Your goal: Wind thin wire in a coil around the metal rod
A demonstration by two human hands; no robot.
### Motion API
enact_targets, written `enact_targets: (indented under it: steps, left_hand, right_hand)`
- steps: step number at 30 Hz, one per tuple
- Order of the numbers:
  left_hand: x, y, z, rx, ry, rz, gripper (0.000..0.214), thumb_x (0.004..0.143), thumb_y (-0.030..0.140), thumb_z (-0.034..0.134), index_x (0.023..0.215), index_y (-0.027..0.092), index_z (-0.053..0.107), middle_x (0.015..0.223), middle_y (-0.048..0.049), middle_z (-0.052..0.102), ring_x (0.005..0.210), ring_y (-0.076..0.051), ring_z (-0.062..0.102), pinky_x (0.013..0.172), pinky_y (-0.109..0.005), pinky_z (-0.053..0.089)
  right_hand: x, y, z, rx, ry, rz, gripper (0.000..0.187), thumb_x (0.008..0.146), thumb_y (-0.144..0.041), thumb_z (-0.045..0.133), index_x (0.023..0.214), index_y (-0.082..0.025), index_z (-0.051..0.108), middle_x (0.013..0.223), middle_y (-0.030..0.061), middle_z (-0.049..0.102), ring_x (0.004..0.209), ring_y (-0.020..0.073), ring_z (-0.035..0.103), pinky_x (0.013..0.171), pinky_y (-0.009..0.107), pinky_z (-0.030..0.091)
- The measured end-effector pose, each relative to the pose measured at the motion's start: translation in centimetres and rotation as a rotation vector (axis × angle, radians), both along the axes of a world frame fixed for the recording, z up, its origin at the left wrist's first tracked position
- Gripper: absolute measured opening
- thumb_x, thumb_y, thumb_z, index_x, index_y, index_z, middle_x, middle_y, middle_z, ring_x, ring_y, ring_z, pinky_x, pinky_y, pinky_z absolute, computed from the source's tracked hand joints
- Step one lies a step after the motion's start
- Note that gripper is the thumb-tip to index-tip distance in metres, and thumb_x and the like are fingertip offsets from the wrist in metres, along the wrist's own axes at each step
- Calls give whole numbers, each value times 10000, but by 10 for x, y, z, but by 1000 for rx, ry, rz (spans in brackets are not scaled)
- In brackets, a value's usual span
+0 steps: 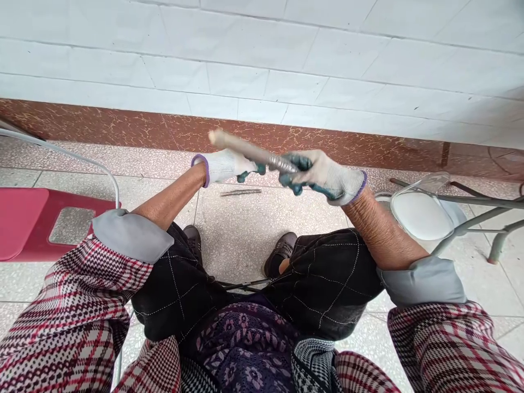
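Observation:
My right hand, in a white knit glove with dark green coated fingers and a purple cuff, is closed around a long rod. The rod is blurred, brownish with a pale tip at its upper left end, and its part near my fist looks silvery and ridged, like wound wire. It slants up to the left, in front of my left hand. That hand wears a matching glove; its fingers are curled and partly hidden behind the rod, so what they hold is unclear. A thin, dark metallic ridged piece lies on the floor below.
A white tiled wall with a red-brown skirting stands ahead. At left is a red plastic seat with a white metal frame. Metal legs and a round white-topped item are at right. My shoes rest on the speckled floor.

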State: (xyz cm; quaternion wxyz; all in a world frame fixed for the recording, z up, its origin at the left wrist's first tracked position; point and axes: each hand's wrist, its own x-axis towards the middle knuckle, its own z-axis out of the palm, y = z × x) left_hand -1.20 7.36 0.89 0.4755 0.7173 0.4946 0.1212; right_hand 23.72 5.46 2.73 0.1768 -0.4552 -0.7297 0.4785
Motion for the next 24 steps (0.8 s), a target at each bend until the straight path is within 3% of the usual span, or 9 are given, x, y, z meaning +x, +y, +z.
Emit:
enact_targets:
  steps: [2, 5, 8, 11, 14, 19, 22, 24]
  left_hand:
    - [8, -6, 2, -8, -19, -13, 300, 838, 176, 678, 1079, 182, 858, 871, -71, 722, 682, -162, 579, 612, -282, 417]
    - [13, -14, 9, -9, 0, -26, 317, 842, 159, 670, 1095, 190, 859, 771, -51, 684, 656, -162, 563, 603, -282, 395]
    - [6, -13, 14, 2, 73, 16, 319, 837, 180, 684, 1102, 180, 861, 762, -59, 678, 650, -171, 569, 593, -292, 392]
    - [-8, -4, 11, 29, 108, 66, 311, 817, 200, 704, 1079, 178, 868, 849, -82, 717, 680, -178, 605, 606, -298, 418]
    - [-18, 6, 3, 37, 125, 48, 311, 795, 188, 706, 1056, 186, 876, 917, -91, 749, 707, -179, 625, 630, -294, 440]
    - [-18, 9, -3, 33, 102, 11, 317, 811, 186, 687, 1068, 182, 873, 927, -89, 762, 707, -170, 609, 637, -288, 434]
    - [-9, 4, 0, 9, 87, -25, 331, 825, 196, 696, 1105, 190, 873, 841, -82, 737, 695, -179, 592, 628, -296, 421]
    - [0, -2, 3, -11, 55, -38, 336, 839, 207, 691, 1128, 191, 863, 805, -77, 718, 696, -187, 594, 626, -301, 424]
  right_hand:
    - [-6, 8, -3, 52, 115, -146, 299, 786, -277, 750, 1069, -181, 744, 795, -7, 651, 612, 128, 545, 514, 266, 486]
    - [-7, 24, -11, 270, -212, -247, 310, 869, -216, 712, 1175, -167, 729, 892, 47, 695, 719, 173, 588, 644, 320, 515]
    - [-4, 31, -18, 369, -674, -104, 287, 946, -262, 686, 1220, -202, 746, 1012, 88, 757, 881, 248, 676, 778, 375, 518]
    - [0, 26, -21, 316, -856, 47, 250, 936, -283, 681, 1165, -247, 774, 961, 58, 765, 831, 238, 687, 719, 355, 489]
    - [5, 15, -20, 219, -772, 185, 209, 884, -248, 693, 1070, -238, 789, 835, 14, 727, 712, 182, 627, 648, 320, 450]
    - [12, 3, -12, -102, -385, 277, 200, 809, -260, 742, 1002, -233, 788, 704, -7, 667, 593, 154, 551, 534, 302, 421]
    - [7, -1, -5, -163, -69, 210, 288, 752, -321, 785, 1018, -212, 766, 744, -10, 656, 597, 135, 532, 505, 279, 435]
    - [0, 0, -1, -98, 87, 54, 292, 743, -319, 779, 1006, -199, 739, 764, -18, 627, 601, 123, 522, 512, 274, 455]
